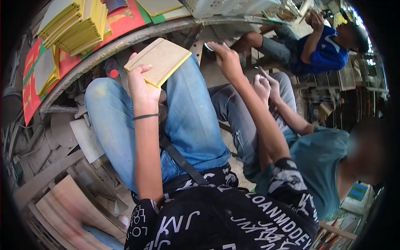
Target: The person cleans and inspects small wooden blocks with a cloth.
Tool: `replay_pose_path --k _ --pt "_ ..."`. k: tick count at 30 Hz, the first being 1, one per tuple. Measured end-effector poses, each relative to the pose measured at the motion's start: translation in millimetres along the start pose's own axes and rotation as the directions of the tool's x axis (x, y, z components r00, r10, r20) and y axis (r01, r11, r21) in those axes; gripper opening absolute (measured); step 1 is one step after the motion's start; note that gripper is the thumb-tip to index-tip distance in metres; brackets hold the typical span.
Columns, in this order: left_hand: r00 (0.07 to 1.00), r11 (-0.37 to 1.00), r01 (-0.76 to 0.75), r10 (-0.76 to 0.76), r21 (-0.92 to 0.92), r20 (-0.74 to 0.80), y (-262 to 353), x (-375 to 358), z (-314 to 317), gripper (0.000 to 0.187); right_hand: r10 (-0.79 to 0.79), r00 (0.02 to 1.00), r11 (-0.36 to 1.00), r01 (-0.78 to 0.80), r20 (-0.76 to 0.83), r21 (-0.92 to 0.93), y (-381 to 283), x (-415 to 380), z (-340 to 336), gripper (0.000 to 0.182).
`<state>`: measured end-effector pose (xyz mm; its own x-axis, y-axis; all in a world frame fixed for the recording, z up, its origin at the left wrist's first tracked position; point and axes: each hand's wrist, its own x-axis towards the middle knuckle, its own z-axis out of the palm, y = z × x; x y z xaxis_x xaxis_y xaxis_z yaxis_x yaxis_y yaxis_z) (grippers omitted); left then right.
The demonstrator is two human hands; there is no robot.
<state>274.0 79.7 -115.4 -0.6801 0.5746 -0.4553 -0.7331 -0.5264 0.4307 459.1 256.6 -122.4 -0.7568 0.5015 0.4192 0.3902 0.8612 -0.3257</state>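
Note:
A flat tan board with yellow edges (160,61) is held over my knees by my left hand (143,83), its thumb on the top face and the other fingers mostly behind it. Out to the right, my right hand (226,60) is raised in front of a seated co-worker's legs, its fingers bent round a small shiny item (208,46) that is too small to name. The two hands are apart. Stacks of similar yellow-edged pieces (81,31) lie on the table at the upper left.
The red and green table top (31,79) has a curved metal edge. A white crate (216,7) stands at its far side. A co-worker in teal (318,154) sits close on the right; another in blue (329,52) sits beyond. Wooden boards (66,204) lean at lower left.

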Motion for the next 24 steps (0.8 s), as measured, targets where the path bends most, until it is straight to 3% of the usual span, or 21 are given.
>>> replay_pose_path --k 3,6,7,9,10,12,14,16,17,22,24 --pt "0.971 0.994 0.021 -0.047 0.111 0.234 4 13 -17 0.061 0.07 0.994 0.988 -0.08 0.084 0.129 -32 -7 -8 0.039" --pt "0.954 0.974 0.092 -0.146 0.209 0.261 10 24 -26 0.054 0.062 0.996 0.979 -0.074 0.067 0.192 -46 -9 -10 0.039" --pt "0.96 0.951 0.162 -0.214 0.263 0.18 11 27 -29 0.043 0.061 0.996 0.978 -0.073 0.065 0.196 -51 -9 -10 0.039" --pt "0.963 0.942 0.12 -0.188 0.313 0.196 10 29 -31 0.038 0.062 0.998 0.938 -0.05 -0.024 0.344 -62 -11 -14 0.037" --pt "0.963 0.928 0.085 -0.17 0.362 0.208 9 28 -32 0.035 0.059 0.998 0.938 -0.048 -0.021 0.344 -63 -12 -13 0.037" --pt "0.972 0.922 0.118 -0.183 0.368 0.146 7 29 -33 0.035 -0.149 0.986 0.954 0.162 -0.069 0.253 -67 -13 -13 0.039" --pt "0.977 0.915 0.146 -0.192 0.376 0.087 8 32 -35 0.035 -0.188 0.981 0.961 0.192 -0.04 0.201 -76 -21 -13 0.039" --pt "0.965 0.964 0.222 -0.239 0.148 0.11 10 32 -35 0.037 -0.238 0.97 0.961 0.227 0.055 0.156 -83 -26 -11 0.046" --pt "0.966 0.965 0.218 -0.235 0.148 0.11 12 33 -35 0.037 -0.231 0.97 0.961 0.216 0.077 0.171 -83 -28 -11 0.047" --pt "0.894 0.947 0.256 -0.155 -0.195 0.422 15 26 -28 0.049 -0.226 0.972 0.961 0.211 0.069 0.18 -88 -34 -8 0.047" --pt "0.901 0.936 0.243 -0.12 -0.255 0.417 6 23 -25 0.05 -0.234 0.971 0.955 0.219 0.053 0.201 -92 -30 -4 0.046"
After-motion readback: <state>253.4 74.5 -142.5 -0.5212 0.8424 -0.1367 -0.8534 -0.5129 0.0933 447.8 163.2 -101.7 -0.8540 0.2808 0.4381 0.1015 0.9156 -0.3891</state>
